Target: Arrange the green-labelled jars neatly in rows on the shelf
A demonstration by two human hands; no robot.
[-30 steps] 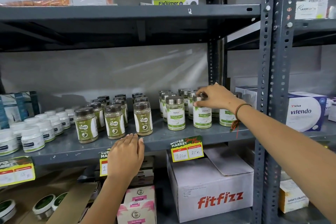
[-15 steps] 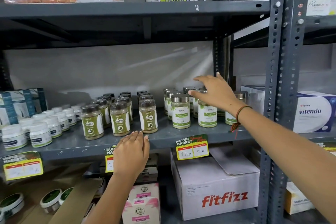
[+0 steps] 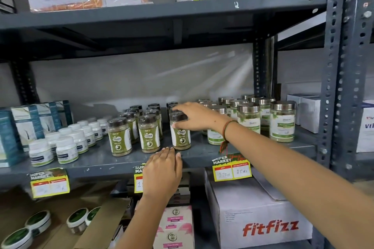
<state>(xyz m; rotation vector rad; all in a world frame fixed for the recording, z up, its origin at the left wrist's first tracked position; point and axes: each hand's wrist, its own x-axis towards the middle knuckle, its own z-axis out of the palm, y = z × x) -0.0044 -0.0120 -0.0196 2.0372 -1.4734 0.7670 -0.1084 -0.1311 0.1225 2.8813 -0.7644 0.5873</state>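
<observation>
Olive-green labels mark the dark-lidded jars (image 3: 145, 125) standing upright in three files on the grey shelf (image 3: 97, 159), running from near edge to far wall. We have our right hand (image 3: 197, 116) on the front jar of the right file (image 3: 180, 134), fingers spread over its lid and upper body; whether they actually pinch it we cannot tell, since the palm covers the contact. Our left hand (image 3: 162, 172) lies flat, fingers together, holding nothing, on the shelf's near edge just below that same jar. So the jar sits straight beyond the left hand and under the right, which is the nearer one to steer it. To the right stand the silver-lidded jars (image 3: 263, 119), partly hidden by our wrist. Rear jars in each file are blurred and overlapped, so their alignment is hard to judge.
</observation>
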